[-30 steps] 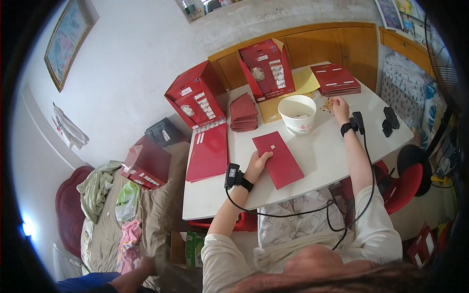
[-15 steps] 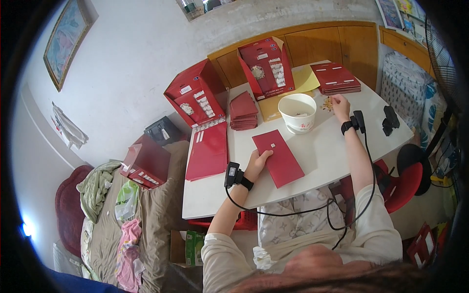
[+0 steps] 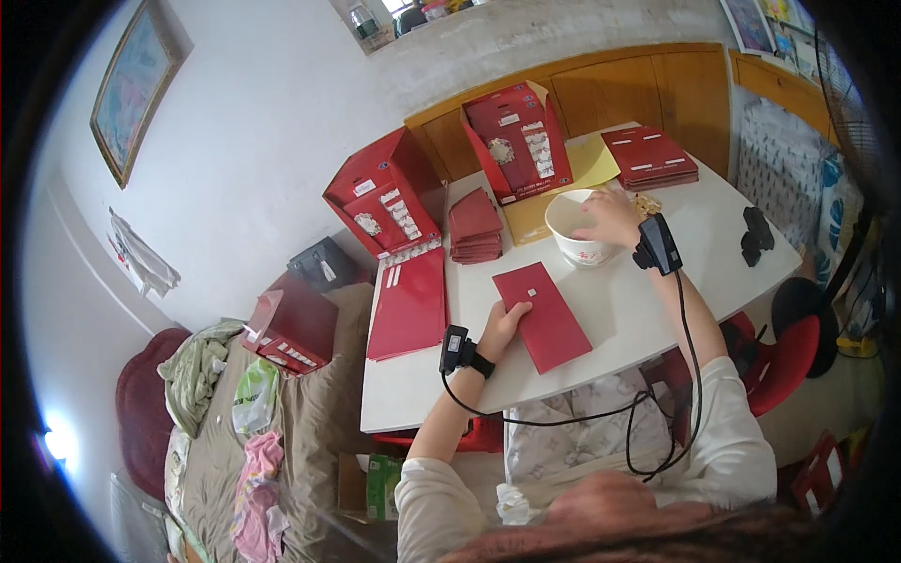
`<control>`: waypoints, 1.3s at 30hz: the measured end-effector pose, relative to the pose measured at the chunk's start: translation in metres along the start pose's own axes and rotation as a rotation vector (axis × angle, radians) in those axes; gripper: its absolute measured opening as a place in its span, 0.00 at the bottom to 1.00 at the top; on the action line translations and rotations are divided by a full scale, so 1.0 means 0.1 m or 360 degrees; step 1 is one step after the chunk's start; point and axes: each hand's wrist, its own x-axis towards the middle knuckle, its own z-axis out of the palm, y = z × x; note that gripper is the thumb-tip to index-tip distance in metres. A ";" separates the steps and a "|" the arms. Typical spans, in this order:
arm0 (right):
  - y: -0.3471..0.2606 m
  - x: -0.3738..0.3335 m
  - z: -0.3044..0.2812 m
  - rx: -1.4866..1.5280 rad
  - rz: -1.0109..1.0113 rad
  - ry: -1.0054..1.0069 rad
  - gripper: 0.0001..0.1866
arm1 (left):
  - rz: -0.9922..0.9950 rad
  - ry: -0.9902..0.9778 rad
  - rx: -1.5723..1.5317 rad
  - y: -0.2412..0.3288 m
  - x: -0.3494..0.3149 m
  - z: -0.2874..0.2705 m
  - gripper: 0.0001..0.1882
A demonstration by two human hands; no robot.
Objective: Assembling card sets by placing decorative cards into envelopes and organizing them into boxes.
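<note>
My left hand [image 3: 504, 324] is closed on the near-left edge of a flat red envelope [image 3: 554, 328], thumb on top. A small white square lies on its face, and it is held low over the white table [image 3: 624, 310]. My right hand [image 3: 615, 218] is at the mouth of a white paper tub [image 3: 569, 212], its fingers apart and reaching over the rim. No item shows between those fingers, and most of the tub's inside is hidden. Just beyond that hand lies a small pile of gold-coloured pieces [image 3: 648, 204], partly covered by it.
Left of the tub stand a stack of folded red packets [image 3: 474, 225] and flat red sheets [image 3: 410, 305]. Two red display boxes [image 3: 385, 192] [image 3: 516, 141] rise at the back. A red stack [image 3: 650, 157] and black objects [image 3: 756, 235] lie at right. Cables [image 3: 563, 416] link my wrists.
My right hand has moved left from the gold-coloured pieces to the tub's mouth, its fingers spreading. My left hand keeps holding the red envelope. The whole view has shifted slightly.
</note>
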 end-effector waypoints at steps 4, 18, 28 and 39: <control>-0.26 -0.20 -0.07 -0.0289 -0.0163 -0.0160 0.20 | -0.0006 0.0012 -0.0021 -0.02 0.00 0.00 0.16; -0.21 -0.40 0.10 -0.0497 -0.0275 -0.0013 0.26 | -0.0027 -0.0037 0.0023 -0.03 0.02 -0.04 0.15; -0.27 -0.38 0.12 -0.0492 -0.0267 0.0156 0.16 | 0.0009 -0.0056 0.0013 -0.06 0.02 -0.05 0.15; -0.20 -0.24 0.12 -0.0133 -0.0194 0.0165 0.06 | 0.0000 -0.0037 -0.0066 -0.05 0.02 -0.03 0.16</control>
